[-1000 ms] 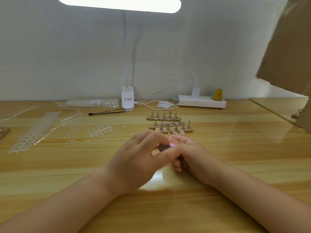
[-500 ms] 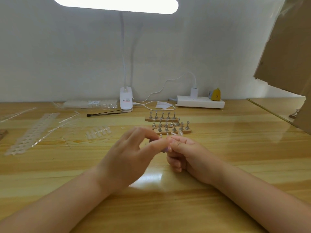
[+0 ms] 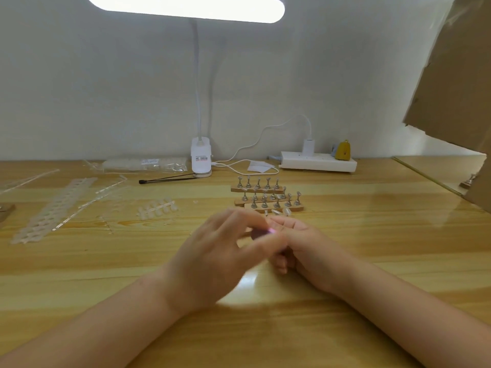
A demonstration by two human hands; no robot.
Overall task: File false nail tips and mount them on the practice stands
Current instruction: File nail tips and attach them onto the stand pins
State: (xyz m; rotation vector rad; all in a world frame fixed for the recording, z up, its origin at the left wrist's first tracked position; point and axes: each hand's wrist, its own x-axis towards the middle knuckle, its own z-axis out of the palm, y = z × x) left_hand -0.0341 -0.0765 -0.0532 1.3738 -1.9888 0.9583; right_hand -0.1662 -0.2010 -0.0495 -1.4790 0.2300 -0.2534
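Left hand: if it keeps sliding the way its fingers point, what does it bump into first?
Probably the right hand. The left hand points right and slightly away, its fingertips already meeting the right one's around something small and pinkish, blurred.

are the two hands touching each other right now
Touching. The head view shows the left hand fingertips meeting the right hand fingers around a small blurred pinkish item, with no gap.
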